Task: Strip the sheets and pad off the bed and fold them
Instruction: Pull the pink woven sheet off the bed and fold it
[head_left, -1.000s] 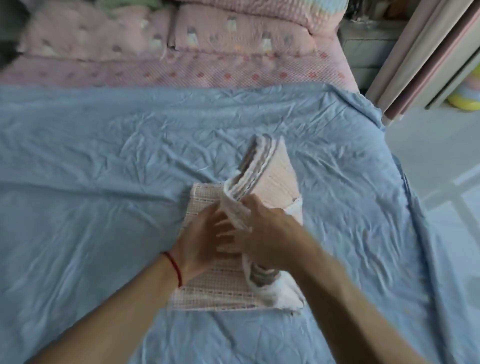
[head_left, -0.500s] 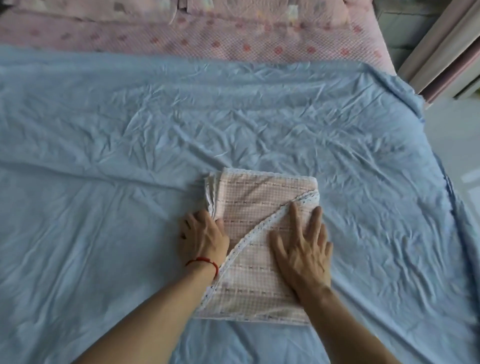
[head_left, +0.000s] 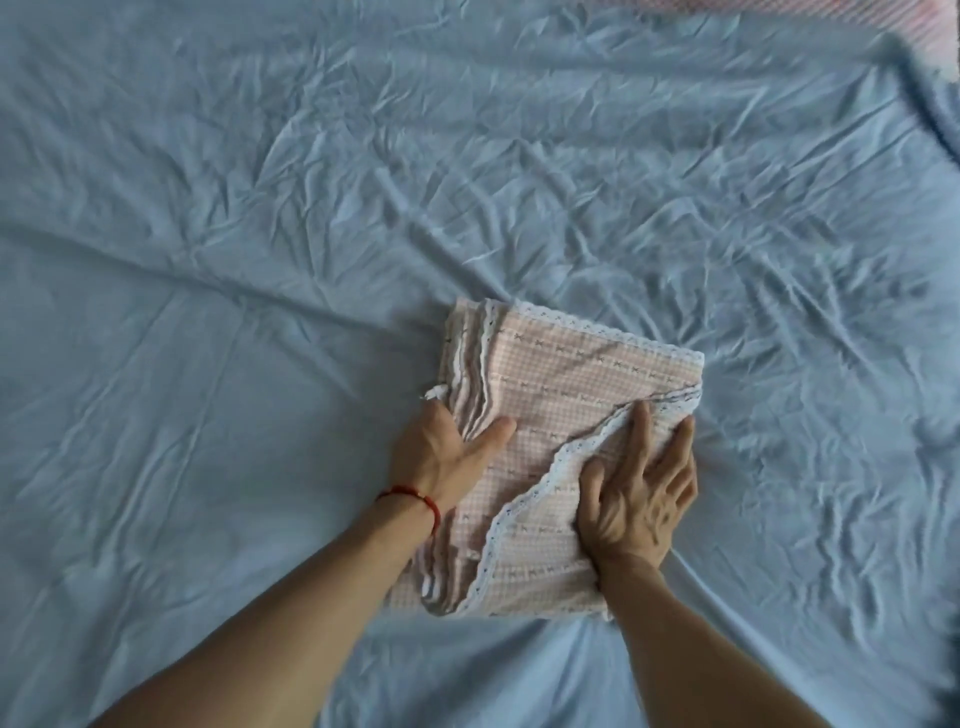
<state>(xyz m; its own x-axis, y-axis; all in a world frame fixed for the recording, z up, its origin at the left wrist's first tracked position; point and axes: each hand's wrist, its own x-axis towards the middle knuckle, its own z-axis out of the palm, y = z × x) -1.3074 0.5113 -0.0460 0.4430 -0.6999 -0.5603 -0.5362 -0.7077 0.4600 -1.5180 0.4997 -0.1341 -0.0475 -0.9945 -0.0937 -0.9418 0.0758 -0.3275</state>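
The folded pink gingham sheet (head_left: 561, 441), lying on the wrinkled blue sheet (head_left: 208, 260), looks light, soft and prone to slumping, so the left hand (head_left: 441, 447) clasping its layered edge and the flat-pressing right hand (head_left: 636, 493) suit it.

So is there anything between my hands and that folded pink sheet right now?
Nothing visible. The left hand grips the folded pink sheet at its layered left edge, thumb on top, and the right hand lies flat on its lace-trimmed flap. The bundle rests directly on the blue sheet.
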